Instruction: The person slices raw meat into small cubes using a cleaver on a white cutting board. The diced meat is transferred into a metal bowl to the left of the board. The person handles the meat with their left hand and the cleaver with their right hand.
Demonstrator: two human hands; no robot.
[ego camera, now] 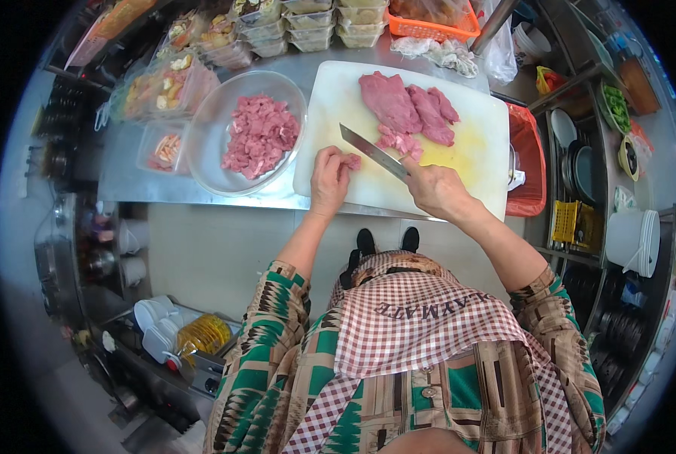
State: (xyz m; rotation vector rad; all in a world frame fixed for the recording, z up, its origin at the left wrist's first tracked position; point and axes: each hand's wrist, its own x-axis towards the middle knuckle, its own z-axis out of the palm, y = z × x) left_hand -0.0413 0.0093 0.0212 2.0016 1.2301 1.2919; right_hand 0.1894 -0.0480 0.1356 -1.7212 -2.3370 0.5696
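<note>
My right hand point(435, 188) grips the handle of a kitchen knife point(372, 151), whose blade points up and left above the white cutting board point(326, 108). At the board's left part, my left hand point(330, 177) holds a small piece of raw meat point(351, 162) with its fingertips. Larger slabs of raw meat point(392, 102) lie on the upper middle of the board, with some smaller cut pieces point(397, 142) just below them. Left of the board, a clear round plastic bowl point(204, 133) contains a heap of diced raw meat point(261, 136).
Stacked food containers point(309, 28) and an orange basket point(434, 31) line the table's back. A small tub point(165, 148) sits left of the bowl. A crumpled cloth point(443, 54) lies behind the board. At right are a red-lined bin point(528, 164) and a shelf of dishes.
</note>
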